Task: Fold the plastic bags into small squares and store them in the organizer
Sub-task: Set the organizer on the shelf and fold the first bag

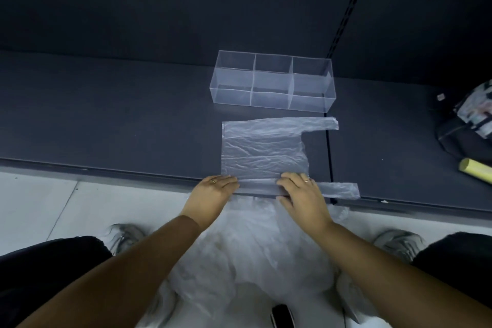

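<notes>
A clear plastic bag [263,149] lies flat on the dark shelf [106,120], its two handles pointing right. Its near edge is folded over into a narrow strip along the shelf's front edge. My left hand [213,190] presses flat on the left end of that strip. My right hand [302,192] presses on the strip further right, fingers spread. Behind the bag stands a clear organizer [271,80] with several compartments, all of which look empty.
A heap of loose plastic bags [253,253] lies on the pale floor between my feet. At the right of the shelf sit a dark bag with a patterned pouch [468,120] and a yellow-green roll [476,170]. A slotted upright [346,13] runs up the back wall.
</notes>
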`<state>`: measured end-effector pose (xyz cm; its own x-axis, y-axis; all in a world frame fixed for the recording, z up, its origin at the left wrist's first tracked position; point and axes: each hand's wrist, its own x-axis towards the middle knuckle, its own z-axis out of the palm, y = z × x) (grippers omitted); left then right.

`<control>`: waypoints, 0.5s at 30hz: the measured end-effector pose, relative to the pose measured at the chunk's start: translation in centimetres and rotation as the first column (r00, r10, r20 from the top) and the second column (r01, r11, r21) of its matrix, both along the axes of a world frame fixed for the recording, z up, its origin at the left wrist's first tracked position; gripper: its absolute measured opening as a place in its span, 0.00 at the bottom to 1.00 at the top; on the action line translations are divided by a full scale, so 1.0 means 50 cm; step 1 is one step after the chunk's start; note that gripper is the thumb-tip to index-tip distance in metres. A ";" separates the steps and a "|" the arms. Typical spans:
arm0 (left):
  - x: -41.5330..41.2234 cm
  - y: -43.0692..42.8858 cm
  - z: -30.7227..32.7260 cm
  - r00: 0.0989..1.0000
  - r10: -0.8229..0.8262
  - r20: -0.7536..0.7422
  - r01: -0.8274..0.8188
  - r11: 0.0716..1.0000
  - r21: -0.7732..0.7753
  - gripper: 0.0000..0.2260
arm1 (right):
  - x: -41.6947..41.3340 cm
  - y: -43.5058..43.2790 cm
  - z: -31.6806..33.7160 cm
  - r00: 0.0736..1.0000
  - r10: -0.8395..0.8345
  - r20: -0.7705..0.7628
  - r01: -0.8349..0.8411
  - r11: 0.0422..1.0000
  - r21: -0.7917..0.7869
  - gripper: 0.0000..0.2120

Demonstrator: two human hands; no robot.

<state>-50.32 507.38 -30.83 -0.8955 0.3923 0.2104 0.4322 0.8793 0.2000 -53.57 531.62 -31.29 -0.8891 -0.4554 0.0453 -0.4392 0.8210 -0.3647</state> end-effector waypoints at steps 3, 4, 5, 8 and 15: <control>-0.019 -0.024 0.030 0.950 0.190 0.250 -0.230 0.962 0.144 0.03 | -0.016 0.038 0.024 1.000 -0.017 -0.019 0.016 0.997 -0.075 0.03; -0.028 -0.033 0.036 0.909 0.257 0.328 -0.328 0.927 0.184 0.06 | -0.028 0.052 0.031 0.998 -0.055 0.022 0.057 0.993 -0.100 0.03; -0.037 -0.043 0.040 0.871 0.289 0.398 -0.400 0.887 0.232 0.06 | -0.043 0.067 0.040 0.989 -0.109 0.097 0.121 0.985 -0.122 0.02; -0.073 -0.067 0.071 0.781 0.273 0.562 -0.537 0.752 0.381 0.06 | -0.103 0.118 0.065 0.879 -0.213 0.427 0.297 0.945 -0.139 0.03; -0.166 -0.106 0.092 0.622 0.273 0.734 -0.718 0.574 0.395 0.07 | -0.254 0.207 0.101 0.728 -0.243 0.641 0.533 0.789 -0.306 0.04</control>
